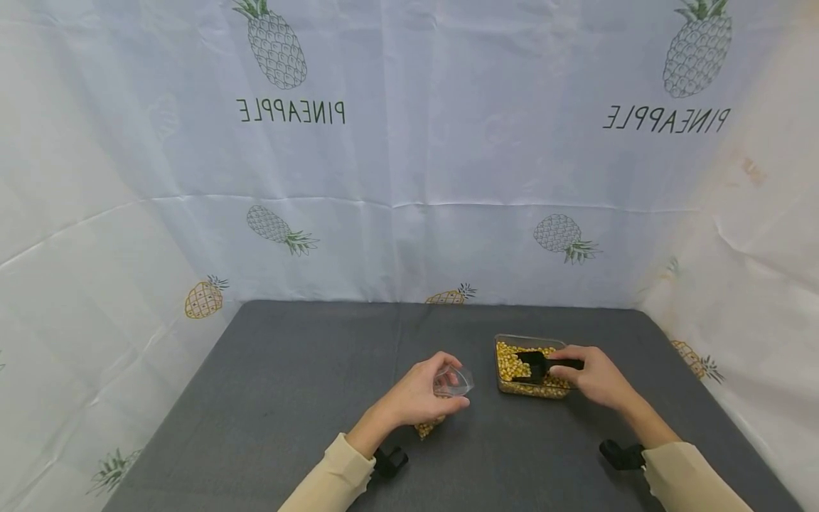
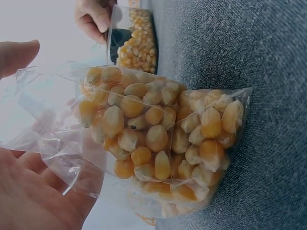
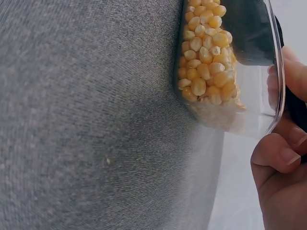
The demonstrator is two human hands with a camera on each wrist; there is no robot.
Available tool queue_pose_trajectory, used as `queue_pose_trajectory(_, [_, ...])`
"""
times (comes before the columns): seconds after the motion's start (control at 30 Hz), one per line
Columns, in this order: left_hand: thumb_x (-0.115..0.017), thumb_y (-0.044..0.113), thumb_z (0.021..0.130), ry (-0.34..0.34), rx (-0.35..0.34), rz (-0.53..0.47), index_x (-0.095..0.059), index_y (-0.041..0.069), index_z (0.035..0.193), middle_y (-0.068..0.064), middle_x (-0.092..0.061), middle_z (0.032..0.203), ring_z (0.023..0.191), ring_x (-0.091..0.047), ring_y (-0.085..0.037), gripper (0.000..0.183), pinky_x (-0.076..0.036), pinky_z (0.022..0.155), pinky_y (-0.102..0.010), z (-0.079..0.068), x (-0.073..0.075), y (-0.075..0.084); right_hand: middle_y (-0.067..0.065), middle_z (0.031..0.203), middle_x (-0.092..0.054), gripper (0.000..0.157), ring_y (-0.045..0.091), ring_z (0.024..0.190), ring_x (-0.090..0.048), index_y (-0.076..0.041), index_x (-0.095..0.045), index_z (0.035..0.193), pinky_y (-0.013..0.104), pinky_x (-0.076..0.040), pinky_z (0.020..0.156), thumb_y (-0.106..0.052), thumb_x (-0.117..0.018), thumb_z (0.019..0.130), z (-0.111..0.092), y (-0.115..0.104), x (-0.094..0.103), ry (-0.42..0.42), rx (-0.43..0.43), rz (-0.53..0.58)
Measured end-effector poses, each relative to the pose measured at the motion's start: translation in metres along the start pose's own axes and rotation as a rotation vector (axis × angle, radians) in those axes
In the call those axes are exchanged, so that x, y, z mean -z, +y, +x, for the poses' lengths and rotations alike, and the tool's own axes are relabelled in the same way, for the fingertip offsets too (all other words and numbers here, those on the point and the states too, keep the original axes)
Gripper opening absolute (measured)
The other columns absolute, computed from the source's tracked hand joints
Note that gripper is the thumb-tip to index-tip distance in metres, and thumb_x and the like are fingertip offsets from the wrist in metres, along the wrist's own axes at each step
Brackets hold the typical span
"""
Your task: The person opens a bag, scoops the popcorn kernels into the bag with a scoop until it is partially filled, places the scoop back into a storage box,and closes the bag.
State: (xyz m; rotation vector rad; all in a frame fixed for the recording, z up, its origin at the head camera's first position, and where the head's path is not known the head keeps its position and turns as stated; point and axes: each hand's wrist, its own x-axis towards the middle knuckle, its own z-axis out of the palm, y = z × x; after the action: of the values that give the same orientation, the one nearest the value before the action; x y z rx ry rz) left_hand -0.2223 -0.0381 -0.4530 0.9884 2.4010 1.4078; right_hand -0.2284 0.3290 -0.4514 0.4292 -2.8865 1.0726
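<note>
A clear plastic bag (image 2: pixel 144 129) of yellow corn kernels stands on the grey tabletop, its upper part loose and its mouth spread. My left hand (image 1: pixel 425 393) curves round the top of this bag, thumb on one side and fingers on the other. Farther right sits a clear rectangular container (image 1: pixel 534 390) with corn kernels (image 3: pixel 206 57) inside. With my right hand (image 1: pixel 598 377) I grip the handle of a black scoop (image 1: pixel 536 364), whose head lies among the kernels in the container. The right fingers are close to the container's rim in the right wrist view.
A dark grey cloth covers the table (image 1: pixel 307 370). White curtains with pineapple prints (image 1: pixel 409 156) hang behind it and along both sides. Black straps with camera mounts (image 1: pixel 392 462) are on both wrists. A tiny pale speck (image 3: pixel 107 161) lies on the cloth.
</note>
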Motion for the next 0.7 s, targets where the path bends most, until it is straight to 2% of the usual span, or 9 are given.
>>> queue_pose_trajectory(0.33, [-0.073, 0.034, 0.094, -0.001, 0.006, -0.009, -0.054, 0.015, 0.131, 0.005, -0.06, 0.105, 0.093, -0.063, -0.006, 0.046, -0.054, 0.087, -0.028, 0.0, 0.0, 0.0, 0.027, 0.129, -0.062, 0.033, 0.053, 0.125, -0.051, 0.0, -0.07, 0.124, 0.066, -0.046, 0.094, -0.02, -0.069, 0.099, -0.005, 0.007, 0.001, 0.039, 0.0, 0.036])
queue_pose_trajectory(0.7, [-0.074, 0.032, 0.093, 0.004, -0.005, -0.015, -0.054, 0.013, 0.131, 0.005, -0.06, 0.104, 0.089, -0.062, -0.005, 0.047, -0.054, 0.085, -0.027, 0.0, -0.001, 0.0, 0.03, 0.134, -0.059, 0.037, 0.053, 0.125, -0.05, 0.0, -0.068, 0.128, 0.063, -0.048, 0.092, -0.023, -0.069, 0.099, -0.011, 0.009, 0.005, 0.051, -0.021, 0.071])
